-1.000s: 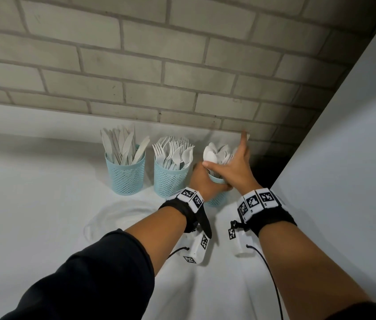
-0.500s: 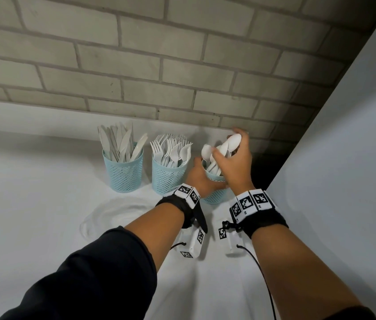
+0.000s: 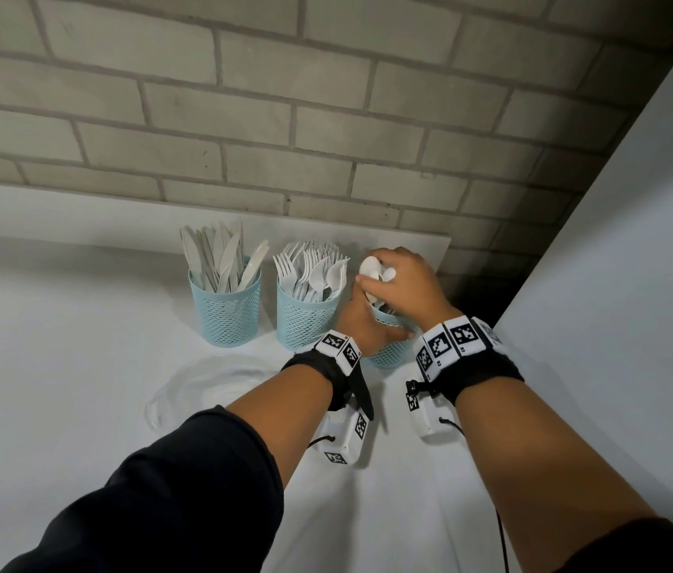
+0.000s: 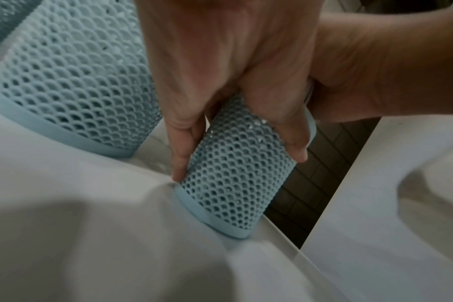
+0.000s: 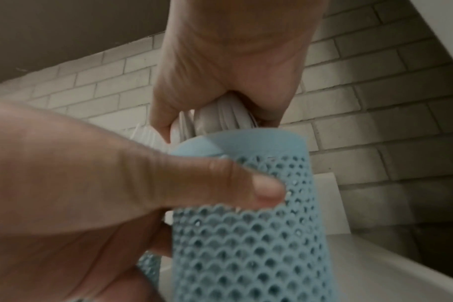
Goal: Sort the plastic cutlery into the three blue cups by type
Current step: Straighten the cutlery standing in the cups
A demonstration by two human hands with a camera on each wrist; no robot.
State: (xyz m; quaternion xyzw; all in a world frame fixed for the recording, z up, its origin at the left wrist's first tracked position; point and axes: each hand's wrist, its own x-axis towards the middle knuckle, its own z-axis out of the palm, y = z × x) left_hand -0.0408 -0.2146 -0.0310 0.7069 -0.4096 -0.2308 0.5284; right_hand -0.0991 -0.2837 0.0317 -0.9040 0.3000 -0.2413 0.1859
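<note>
Three blue mesh cups stand in a row near the brick wall. The left cup holds white knives and the middle cup holds white forks. My left hand grips the right cup around its side; the left wrist view shows the fingers wrapped round this cup. From above, my right hand holds a bunch of white spoons standing in that cup. In the right wrist view its fingers curl round the spoon bowls just over the cup's rim.
A clear plastic plate lies on the white table in front of the cups. A white panel rises on the right, with a dark gap beside the right cup. The brick wall stands behind.
My right hand has come down from above the right cup, where it held a raised spoon, onto the spoons in the cup. The left hand has kept its grip on the cup.
</note>
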